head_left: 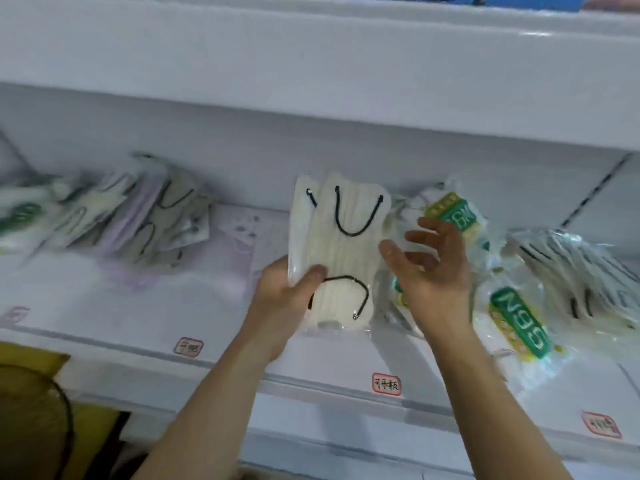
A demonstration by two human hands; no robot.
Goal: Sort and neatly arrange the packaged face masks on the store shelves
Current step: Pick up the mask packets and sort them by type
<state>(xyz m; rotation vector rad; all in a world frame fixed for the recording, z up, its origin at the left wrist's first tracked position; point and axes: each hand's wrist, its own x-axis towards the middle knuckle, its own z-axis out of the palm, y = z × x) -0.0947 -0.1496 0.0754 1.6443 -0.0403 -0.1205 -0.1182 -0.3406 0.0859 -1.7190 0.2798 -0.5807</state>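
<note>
We face the shelf (145, 306), where mask packs lie loosely: a slumped pile (138, 216) far left of the held pack, green-labelled packs (519, 323) to its right, apparently awaiting sorting. We hold a cream mask pack (343, 251) upright above the shelf, probably to square it with the one behind it. Our left hand (287, 299) grips its lower left edge, thumb across the front. Our right hand (433, 268) hovers just right of it, fingers (420, 237) spread, holding nothing.

Held mask pack (337, 251) mid-shelf (138, 306), leaning packs (138, 209) far left, N95 packs (519, 320) right, seemingly overlapping
</note>
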